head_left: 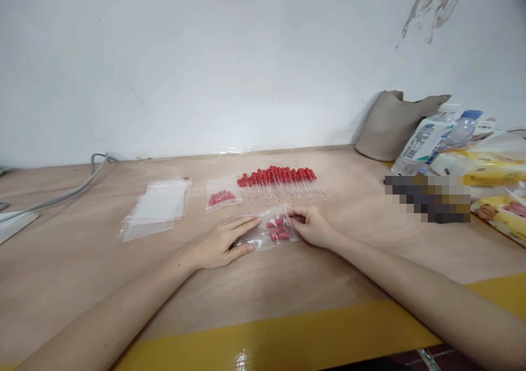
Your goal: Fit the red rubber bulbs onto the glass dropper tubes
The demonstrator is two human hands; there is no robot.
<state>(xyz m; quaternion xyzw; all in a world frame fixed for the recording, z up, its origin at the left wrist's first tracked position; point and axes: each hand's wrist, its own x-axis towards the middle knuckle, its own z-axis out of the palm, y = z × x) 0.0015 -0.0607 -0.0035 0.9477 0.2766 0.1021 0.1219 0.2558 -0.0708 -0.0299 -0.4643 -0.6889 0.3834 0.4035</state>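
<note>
A clear plastic zip bag (266, 233) lies on the table between my hands, with several red-topped droppers (280, 232) inside. My left hand (224, 243) rests flat on the bag's left end, fingers stretched and thumb apart. At the other end, the fingertips of my right hand (311, 224) pinch the bag's right edge. Just behind is a row of loose droppers (283, 179), their red bulbs pointing away and thin clear stems toward me. Left of that row lies another filled bag (224, 194), red bulbs visible in it.
A stack of flat clear bags (158, 204) lies to the left. A grey cable (78, 189) runs along the far left. At the right stand a grey-brown container (388, 127), plastic bottles (425, 143) and yellow packages (503, 209). Yellow tape (287, 335) lines the table's front edge.
</note>
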